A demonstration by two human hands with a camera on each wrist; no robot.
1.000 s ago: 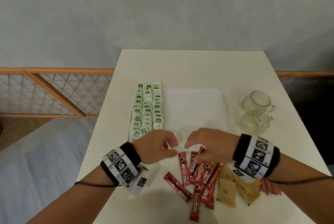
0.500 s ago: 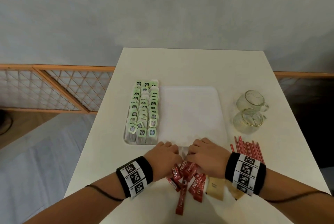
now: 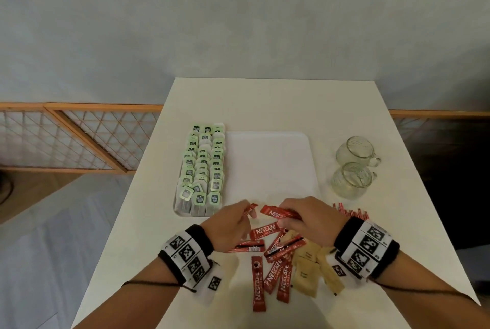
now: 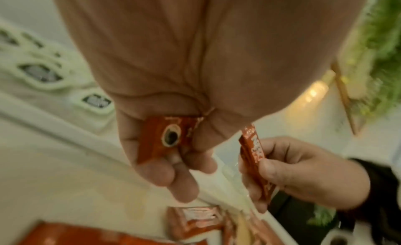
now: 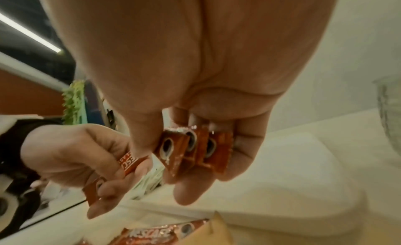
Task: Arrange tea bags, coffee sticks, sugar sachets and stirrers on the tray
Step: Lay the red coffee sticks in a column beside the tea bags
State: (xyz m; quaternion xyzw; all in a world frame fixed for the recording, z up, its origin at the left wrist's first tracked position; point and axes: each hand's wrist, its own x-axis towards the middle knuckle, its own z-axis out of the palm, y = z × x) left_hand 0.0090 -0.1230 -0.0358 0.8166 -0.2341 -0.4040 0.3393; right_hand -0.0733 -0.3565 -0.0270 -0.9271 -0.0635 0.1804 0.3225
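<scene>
Coffee sticks gathered at near edge of tray (image 3: pixel 267 161)

L hand (image 3: pixel 229 225) fingers are curled on one coffee stick (image 4: pixel 161 140), R hand (image 3: pixel 309 220) fingers are pinched on a stack of three (image 5: pixel 195 147), both above the loose pile (image 3: pixel 273 262) on desk. Sticks judged light, thin, slick foil, so best pinched mid-length, w/ edges squared. Vs 0.5 s ago: hands are lifted off pile, sticks now held

"NESCAFÉ CLASSIC" is printed in white on the red coffee sticks (image 3: pixel 275 262) lying loose on the table's near side. The stick in the right hand (image 3: pixel 307 218) shows only "NESC". In the right wrist view a stick (image 5: pixel 152 235) on the table reads "NESCAFÉ". The tea bag tags (image 3: pixel 200 199) carry print too small to read.
</scene>
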